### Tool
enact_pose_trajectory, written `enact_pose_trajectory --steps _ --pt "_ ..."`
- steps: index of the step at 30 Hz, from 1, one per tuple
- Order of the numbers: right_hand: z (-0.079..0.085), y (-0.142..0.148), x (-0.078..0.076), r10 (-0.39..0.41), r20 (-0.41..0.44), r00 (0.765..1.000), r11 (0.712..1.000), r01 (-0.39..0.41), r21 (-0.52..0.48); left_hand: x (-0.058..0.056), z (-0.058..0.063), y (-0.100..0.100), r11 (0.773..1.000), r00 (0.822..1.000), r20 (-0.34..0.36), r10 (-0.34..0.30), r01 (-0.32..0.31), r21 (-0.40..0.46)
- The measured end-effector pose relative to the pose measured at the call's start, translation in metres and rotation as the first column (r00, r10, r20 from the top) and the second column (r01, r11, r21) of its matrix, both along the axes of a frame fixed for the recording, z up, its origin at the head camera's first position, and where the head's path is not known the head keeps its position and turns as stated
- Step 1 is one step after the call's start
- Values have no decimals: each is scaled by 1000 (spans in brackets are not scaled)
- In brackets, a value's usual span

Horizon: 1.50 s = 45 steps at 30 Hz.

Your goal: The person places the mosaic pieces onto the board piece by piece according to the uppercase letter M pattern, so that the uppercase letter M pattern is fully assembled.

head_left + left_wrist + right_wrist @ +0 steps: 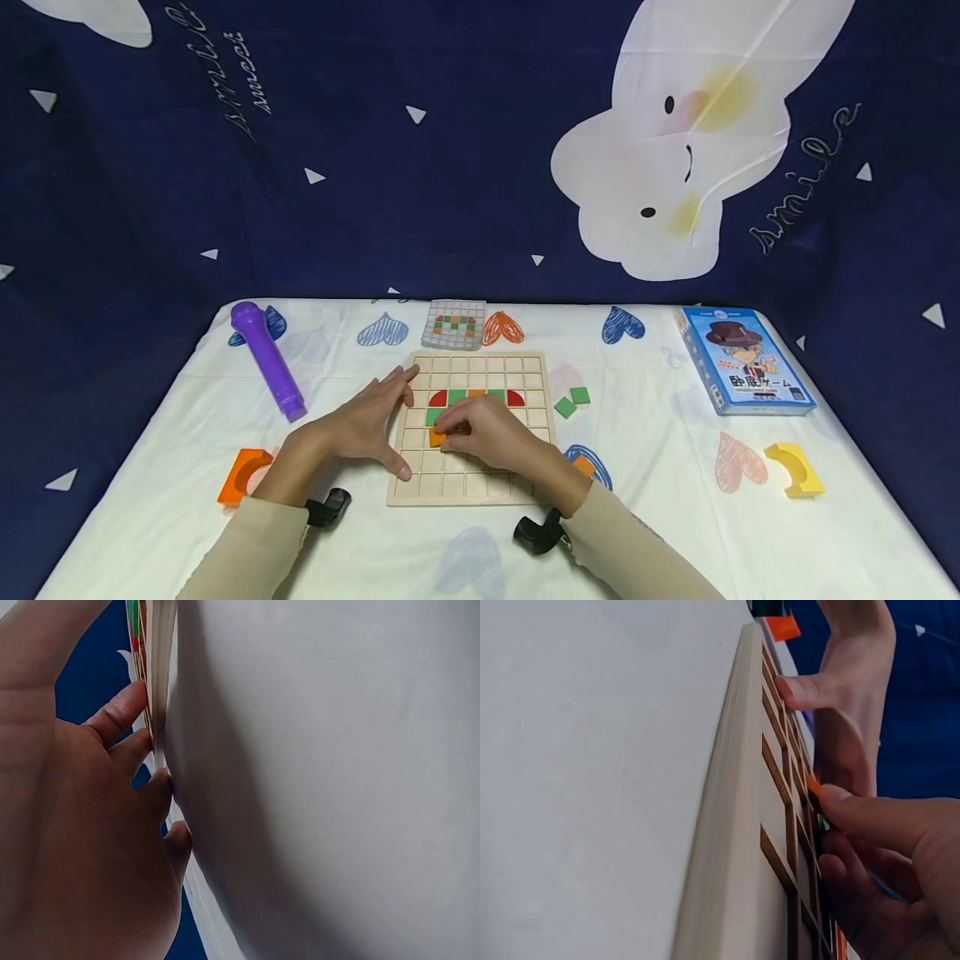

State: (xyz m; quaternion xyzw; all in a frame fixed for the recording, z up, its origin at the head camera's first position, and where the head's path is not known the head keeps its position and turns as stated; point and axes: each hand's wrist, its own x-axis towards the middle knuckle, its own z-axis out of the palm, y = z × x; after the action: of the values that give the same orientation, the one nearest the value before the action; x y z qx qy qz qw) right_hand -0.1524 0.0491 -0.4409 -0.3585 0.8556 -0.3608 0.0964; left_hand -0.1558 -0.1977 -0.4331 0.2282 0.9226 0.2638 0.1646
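A pale wooden grid board [435,487] lies on the table. My left hand [363,421] rests at the board's left side, fingers spread toward the far corner and thumb near the front corner. Between the thumb and fingers of my right hand [491,429], an orange square tile [437,437] is pinched at a cell left of the board's middle; the right wrist view shows its orange edge [814,784] under the thumb. Just beyond it sits a green tile [434,416]. Farther up, a row has rounded red pieces [515,398] at both ends; my right hand covers part of the pattern.
Behind the board lies a printed pattern card [453,327]. Loose green tiles [565,407] and an orange tile [584,465] lie to the right. Farther out are a purple microphone-shaped object [267,358], orange [238,477] and yellow [798,471] arch blocks, and a blue game box [746,362].
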Motion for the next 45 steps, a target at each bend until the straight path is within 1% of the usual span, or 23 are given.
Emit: enact_pose_trajectory --steps 3,12,22,39,43,45 --pt "0 -3 0 -4 -22 1000 1000 4 12 0 -1 0 1000 1000 -4 -1 1 -1" --pt "3 -8 2 -6 -20 1000 999 7 45 -2 -2 -1 1000 1000 -1 -4 4 -9" --pt "4 -10 1 8 -49 999 995 -3 104 -2 -2 -1 1000 1000 7 -1 1 -6" --pt "4 -10 2 20 -57 998 994 -14 109 -2 -2 -1 1000 1000 12 -2 2 -1" --pt "4 -9 1 28 -40 999 994 -24 109 -2 -2 -1 1000 1000 11 -2 2 1" --pt "4 -8 -1 39 -12 999 995 -37 97 -2 -3 -1 1000 1000 9 -5 5 1"
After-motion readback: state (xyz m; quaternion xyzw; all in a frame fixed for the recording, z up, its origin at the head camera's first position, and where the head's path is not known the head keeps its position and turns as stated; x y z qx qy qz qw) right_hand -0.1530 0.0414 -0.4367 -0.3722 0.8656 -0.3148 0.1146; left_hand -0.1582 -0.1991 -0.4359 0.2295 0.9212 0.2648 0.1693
